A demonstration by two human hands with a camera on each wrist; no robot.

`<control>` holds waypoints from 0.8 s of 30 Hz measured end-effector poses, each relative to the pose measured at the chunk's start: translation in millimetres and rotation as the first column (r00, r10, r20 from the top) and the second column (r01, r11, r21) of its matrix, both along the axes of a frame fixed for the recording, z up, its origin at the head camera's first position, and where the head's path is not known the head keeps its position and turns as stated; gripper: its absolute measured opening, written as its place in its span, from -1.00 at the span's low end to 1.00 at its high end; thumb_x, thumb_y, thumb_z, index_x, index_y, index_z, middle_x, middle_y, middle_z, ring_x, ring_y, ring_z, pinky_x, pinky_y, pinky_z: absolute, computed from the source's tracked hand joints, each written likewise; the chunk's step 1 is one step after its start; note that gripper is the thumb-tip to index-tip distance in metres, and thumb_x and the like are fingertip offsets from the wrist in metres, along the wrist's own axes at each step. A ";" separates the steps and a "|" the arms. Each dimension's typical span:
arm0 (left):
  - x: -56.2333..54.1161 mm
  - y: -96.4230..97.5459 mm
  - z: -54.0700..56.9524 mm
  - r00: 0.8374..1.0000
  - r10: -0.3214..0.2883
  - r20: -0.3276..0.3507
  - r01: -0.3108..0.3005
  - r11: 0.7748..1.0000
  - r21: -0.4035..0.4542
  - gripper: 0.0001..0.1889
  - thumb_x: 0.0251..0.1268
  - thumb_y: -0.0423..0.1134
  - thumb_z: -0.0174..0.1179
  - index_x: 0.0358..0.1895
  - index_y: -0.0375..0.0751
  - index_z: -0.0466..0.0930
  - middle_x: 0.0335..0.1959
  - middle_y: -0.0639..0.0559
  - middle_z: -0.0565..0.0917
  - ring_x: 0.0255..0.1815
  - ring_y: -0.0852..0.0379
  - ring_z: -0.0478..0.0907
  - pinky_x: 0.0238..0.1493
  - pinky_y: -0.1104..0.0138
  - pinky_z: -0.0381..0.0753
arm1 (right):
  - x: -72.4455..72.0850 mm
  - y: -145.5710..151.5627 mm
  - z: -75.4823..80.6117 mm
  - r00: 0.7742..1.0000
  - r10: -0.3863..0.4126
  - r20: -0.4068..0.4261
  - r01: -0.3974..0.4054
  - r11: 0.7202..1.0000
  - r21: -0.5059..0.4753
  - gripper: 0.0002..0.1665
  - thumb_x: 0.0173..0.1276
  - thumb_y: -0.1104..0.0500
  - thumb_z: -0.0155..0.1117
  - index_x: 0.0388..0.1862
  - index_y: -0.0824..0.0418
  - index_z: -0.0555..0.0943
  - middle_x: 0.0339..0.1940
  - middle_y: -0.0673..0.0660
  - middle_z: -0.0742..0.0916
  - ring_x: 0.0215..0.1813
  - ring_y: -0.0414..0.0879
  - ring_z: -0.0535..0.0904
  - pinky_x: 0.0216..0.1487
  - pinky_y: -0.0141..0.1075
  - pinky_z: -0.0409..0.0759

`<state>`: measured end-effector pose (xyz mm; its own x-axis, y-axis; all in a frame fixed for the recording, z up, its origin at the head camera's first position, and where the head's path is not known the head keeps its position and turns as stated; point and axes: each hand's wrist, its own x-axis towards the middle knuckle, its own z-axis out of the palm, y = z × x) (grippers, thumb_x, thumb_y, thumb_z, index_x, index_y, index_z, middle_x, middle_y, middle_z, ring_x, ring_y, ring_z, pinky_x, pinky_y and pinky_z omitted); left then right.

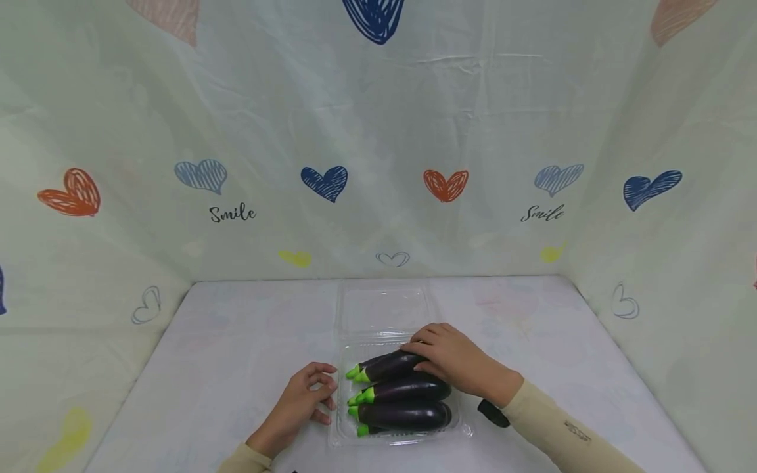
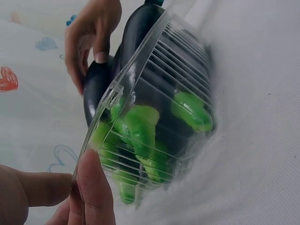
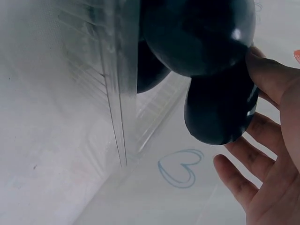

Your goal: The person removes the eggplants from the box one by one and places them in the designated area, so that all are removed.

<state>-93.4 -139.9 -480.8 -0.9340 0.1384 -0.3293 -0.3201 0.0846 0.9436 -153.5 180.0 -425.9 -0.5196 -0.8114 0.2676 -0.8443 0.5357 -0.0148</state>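
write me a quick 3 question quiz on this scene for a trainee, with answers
1. What does the left hand pinch?
2. True or false: the lid is closed over the eggplants.
3. Where does the right hand grip?
a) the green stem end
b) the rounded dark end
c) the lid's edge

Key
1. The rim of the clear container.
2. False: it lies open on the far side.
3. b

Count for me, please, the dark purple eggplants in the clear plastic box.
6 dark purple eggplants seem visible in the clear plastic box: two at the back, two in the middle, two in front. The lower ones are mostly covered, so others may be hidden.
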 end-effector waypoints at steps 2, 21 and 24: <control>-0.5 -0.3 0.4 1.000 -0.007 0.005 0.007 1.000 0.000 -0.64 0.51 -0.44 0.17 0.27 -0.49 0.40 -0.20 -0.04 0.61 -0.39 0.11 0.63 -0.50 0.28 0.75 | -0.1 2.2 0.2 1.000 -0.005 -0.009 0.005 1.000 -0.015 -0.55 0.40 0.10 0.52 0.23 0.09 0.70 0.05 -0.01 0.75 0.14 -0.05 0.65 0.23 -0.10 0.67; -0.6 0.6 -0.2 1.000 0.004 0.013 -0.004 1.000 -0.011 -0.63 0.54 -0.44 0.18 0.28 -0.50 0.39 -0.17 -0.06 0.63 -0.38 0.09 0.61 -0.49 0.25 0.74 | -2.4 28.9 2.7 0.996 -0.012 -0.085 0.000 0.992 -0.130 -0.46 0.23 0.13 0.63 0.20 0.14 0.73 0.05 -0.01 0.75 0.12 -0.04 0.65 0.16 -0.07 0.69; -1.2 0.8 -0.5 1.000 0.008 0.015 -0.008 1.000 -0.018 -0.63 0.54 -0.43 0.18 0.29 -0.50 0.40 -0.17 -0.06 0.63 -0.38 0.09 0.61 -0.49 0.23 0.75 | -3.3 34.5 2.0 0.996 -0.024 -0.082 0.011 0.988 -0.152 -0.43 0.18 0.16 0.66 0.20 0.13 0.73 0.05 -0.02 0.74 0.12 -0.05 0.65 0.16 -0.07 0.69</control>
<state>-94.6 -139.1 -481.3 -0.9299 0.1249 -0.3459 -0.3351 0.0993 0.9369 -156.8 214.6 -423.9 -0.5042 -0.7491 0.4298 -0.8364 0.5474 -0.0271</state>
